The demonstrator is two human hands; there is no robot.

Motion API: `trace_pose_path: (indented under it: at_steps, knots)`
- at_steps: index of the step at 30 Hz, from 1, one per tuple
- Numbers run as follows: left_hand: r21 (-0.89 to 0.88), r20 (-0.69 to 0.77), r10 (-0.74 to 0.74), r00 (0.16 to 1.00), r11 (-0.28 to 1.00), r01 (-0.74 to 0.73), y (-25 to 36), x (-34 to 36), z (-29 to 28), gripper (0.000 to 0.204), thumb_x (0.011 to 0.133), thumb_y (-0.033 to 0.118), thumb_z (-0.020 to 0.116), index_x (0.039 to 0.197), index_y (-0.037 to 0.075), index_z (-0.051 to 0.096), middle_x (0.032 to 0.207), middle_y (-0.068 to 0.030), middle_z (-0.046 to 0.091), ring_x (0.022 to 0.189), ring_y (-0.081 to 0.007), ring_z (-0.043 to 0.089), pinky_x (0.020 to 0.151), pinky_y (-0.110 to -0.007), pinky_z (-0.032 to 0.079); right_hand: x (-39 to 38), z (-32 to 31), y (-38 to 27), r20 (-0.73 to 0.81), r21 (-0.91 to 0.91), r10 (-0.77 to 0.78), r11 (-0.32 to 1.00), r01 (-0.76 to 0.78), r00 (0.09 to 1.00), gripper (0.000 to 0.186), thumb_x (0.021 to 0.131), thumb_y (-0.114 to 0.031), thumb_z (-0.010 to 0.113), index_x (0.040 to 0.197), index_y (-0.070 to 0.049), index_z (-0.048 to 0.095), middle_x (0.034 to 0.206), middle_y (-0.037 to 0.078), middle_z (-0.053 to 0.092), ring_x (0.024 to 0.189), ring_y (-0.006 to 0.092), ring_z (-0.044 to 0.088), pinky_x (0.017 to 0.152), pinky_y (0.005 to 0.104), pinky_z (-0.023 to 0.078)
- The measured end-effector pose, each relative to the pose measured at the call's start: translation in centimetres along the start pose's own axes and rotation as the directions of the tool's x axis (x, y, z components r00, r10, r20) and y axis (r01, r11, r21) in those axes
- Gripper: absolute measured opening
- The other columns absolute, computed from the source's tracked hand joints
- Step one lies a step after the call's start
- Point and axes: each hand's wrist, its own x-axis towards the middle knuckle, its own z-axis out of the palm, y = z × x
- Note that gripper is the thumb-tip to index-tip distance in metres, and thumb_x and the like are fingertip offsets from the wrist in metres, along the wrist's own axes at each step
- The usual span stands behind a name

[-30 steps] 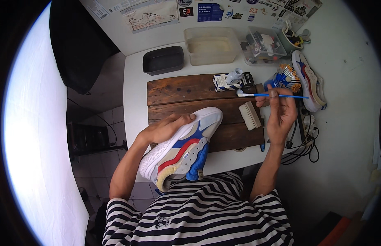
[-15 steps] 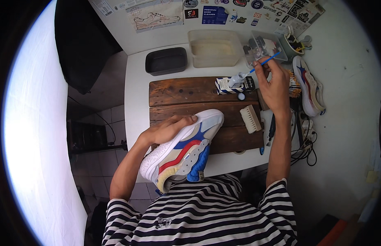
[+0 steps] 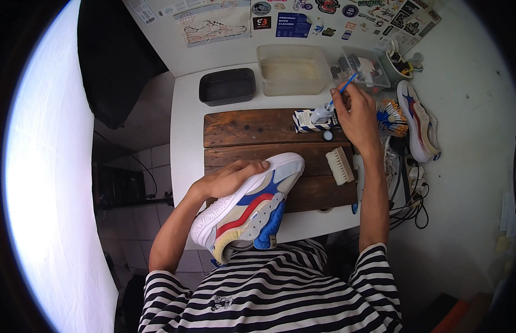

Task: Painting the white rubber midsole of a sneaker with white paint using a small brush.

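My left hand (image 3: 235, 176) is closed round the sole of a sneaker (image 3: 252, 208) with white, cream, blue and red panels. The sneaker lies tilted on its side, toe pointing away, its blue tongue pulled out and no laces in the eyelets. At the upper right my right hand (image 3: 358, 114) pinches a thin blue-handled brush (image 3: 346, 84). The brush's lower end is at the mouth of a small pale bottle (image 3: 321, 115); its tip is hidden there. The bottle leans on a striped box (image 3: 303, 122), with a small round cap (image 3: 327, 135) beside it.
A bristle brush (image 3: 340, 166) rests on the dark wooden board (image 3: 235, 129). Behind it stand a black tray (image 3: 227, 87), a cloudy plastic tub (image 3: 291, 72) and a clear box (image 3: 371, 69) of small items. At right are another sneaker (image 3: 416, 122) and tangled cables (image 3: 416, 208).
My right hand has moved left and slightly down, bringing the blue brush from just beside the bottle to its mouth. My left hand still holds the sneaker in much the same place.
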Motion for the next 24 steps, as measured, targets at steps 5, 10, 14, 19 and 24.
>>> trace_pose_path:
  at_steps: [5,10,14,19,24]
  knots:
    - [0.013,0.002,0.031,1.0,0.999,-0.031,0.0,-0.1,0.0,0.068,0.099,0.064,0.028,0.146,0.022,0.052,0.148,-0.0168,0.048,0.136,-0.0311,0.049,0.112,-0.037,0.037,0.0,0.4,0.6,0.007,0.001,0.01,1.0,-0.01,1.0,0.016,0.095,-0.012,0.064,0.091,0.003,0.06,0.079,0.017,0.065,0.066,0.0314,0.063,0.064,0.0419,0.047]
    - [0.006,0.029,-0.02,0.999,1.0,0.02,0.6,-0.3,-0.2,0.066,0.099,0.063,0.027,0.145,0.023,0.052,0.148,-0.0156,0.048,0.136,-0.0309,0.048,0.113,-0.038,0.037,-0.2,-0.1,0.6,-0.007,-0.013,0.01,1.0,-0.01,1.0,0.016,0.095,-0.012,0.064,0.092,0.003,0.061,0.079,0.016,0.066,0.067,0.0307,0.064,0.064,0.0412,0.048]
    - [0.033,0.006,0.018,1.0,0.999,-0.019,-0.7,0.3,0.1,0.065,0.1,0.063,0.027,0.146,0.023,0.051,0.148,-0.015,0.049,0.136,-0.03,0.048,0.113,-0.038,0.037,-0.1,-1.6,-0.2,-0.073,0.016,0.015,1.0,-0.014,0.997,0.016,0.096,-0.012,0.064,0.093,0.003,0.061,0.074,0.015,0.067,0.067,0.026,0.066,0.064,0.0383,0.048]
    - [0.008,0.035,-0.04,0.999,0.999,0.039,0.4,-0.1,0.0,0.06,0.102,0.058,0.025,0.144,0.023,0.052,0.153,-0.0107,0.045,0.139,-0.0289,0.045,0.116,-0.038,0.035,-0.2,-2.2,0.9,-0.145,0.095,0.036,0.995,-0.022,0.989,0.015,0.096,-0.012,0.064,0.093,0.003,0.063,0.074,0.014,0.069,0.067,0.0234,0.067,0.065,0.0364,0.049]
    - [0.016,-0.007,0.067,0.998,0.998,-0.067,-0.5,0.2,0.2,0.067,0.099,0.064,0.028,0.145,0.022,0.053,0.147,-0.0156,0.05,0.132,-0.0311,0.053,0.109,-0.039,0.042,-0.5,-1.5,1.4,-0.133,0.124,0.064,0.991,-0.048,0.989,0.016,0.096,-0.012,0.064,0.093,0.003,0.063,0.075,0.015,0.07,0.067,0.0242,0.068,0.066,0.0368,0.05]
